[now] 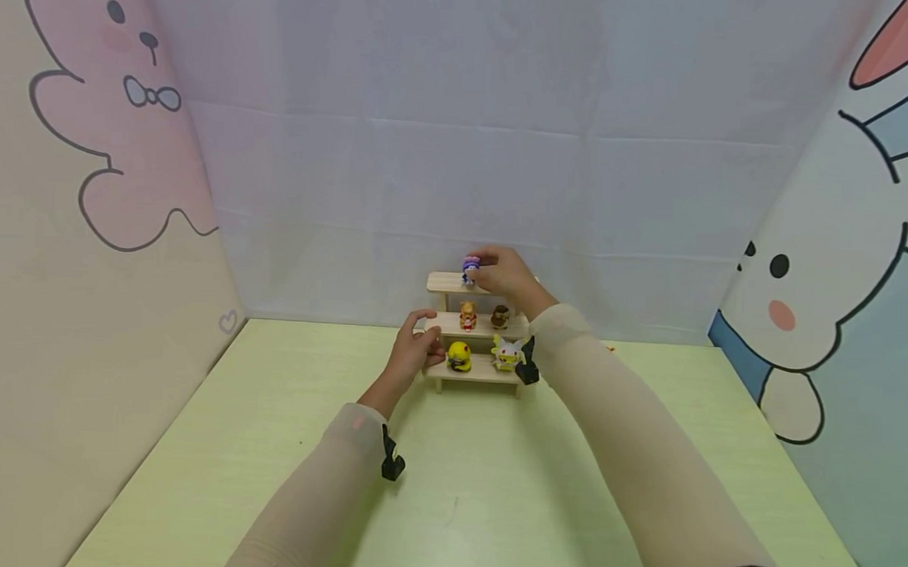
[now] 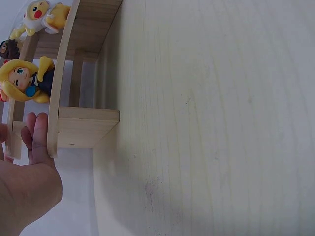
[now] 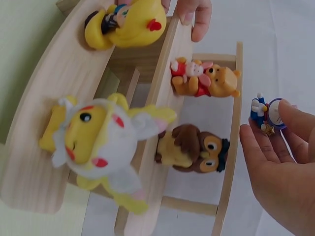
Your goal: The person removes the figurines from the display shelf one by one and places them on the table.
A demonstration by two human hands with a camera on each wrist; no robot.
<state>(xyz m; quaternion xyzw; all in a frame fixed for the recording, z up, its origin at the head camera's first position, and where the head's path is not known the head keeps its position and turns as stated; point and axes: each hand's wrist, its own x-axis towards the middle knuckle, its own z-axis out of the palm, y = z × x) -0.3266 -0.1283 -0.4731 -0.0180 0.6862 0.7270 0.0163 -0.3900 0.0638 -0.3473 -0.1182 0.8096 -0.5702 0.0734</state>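
Note:
A three-tier wooden shelf [image 1: 478,323] stands at the table's back. Pinched between the right hand's [image 1: 508,277] fingers is a small blue and purple figurine [image 1: 470,270], at the left part of the top tier; the right wrist view shows this figurine [image 3: 268,113] beside the top board. The left hand [image 1: 414,349] holds the left end of the shelf, its fingers at the middle board. On the middle tier are an orange bear figurine [image 3: 216,81] and a brown owl figurine [image 3: 199,150]. The bottom tier carries a yellow-haired figurine [image 2: 17,78] and a white-and-yellow figurine [image 3: 98,137].
The pale green table [image 1: 491,502] extends in front of the shelf. Behind it hangs a white cloth [image 1: 429,149]. Cartoon-printed panels stand at the left [image 1: 129,139] and right [image 1: 837,288]. A small orange thing [image 1: 611,349] lies right of the shelf, partly behind the right sleeve.

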